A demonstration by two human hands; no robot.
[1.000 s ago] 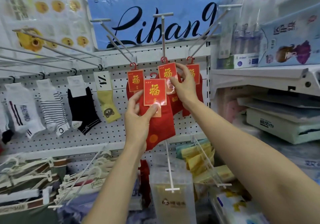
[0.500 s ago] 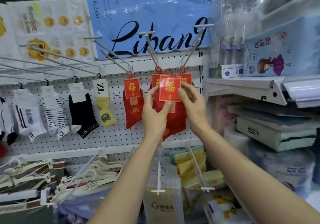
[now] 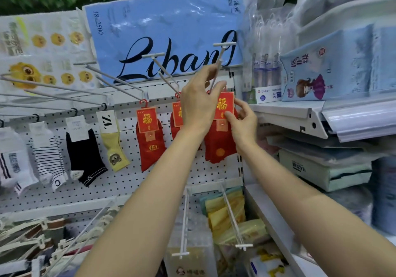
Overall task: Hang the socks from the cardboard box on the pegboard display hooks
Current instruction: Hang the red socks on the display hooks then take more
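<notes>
Hanging step: left hand steadies the white metal display hook, fingers curled; right hand pinches the red gold-lettered sock pack, which next needs sliding fully on

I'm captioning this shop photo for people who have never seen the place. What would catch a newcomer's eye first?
Most likely the red socks with a gold-lettered card, held up at the centre of the pegboard by the left hand and right hand, beside a long hook. Next, the big blue sign with black script lettering above. To the left hangs a row of white, striped, black and yellow socks.
</notes>
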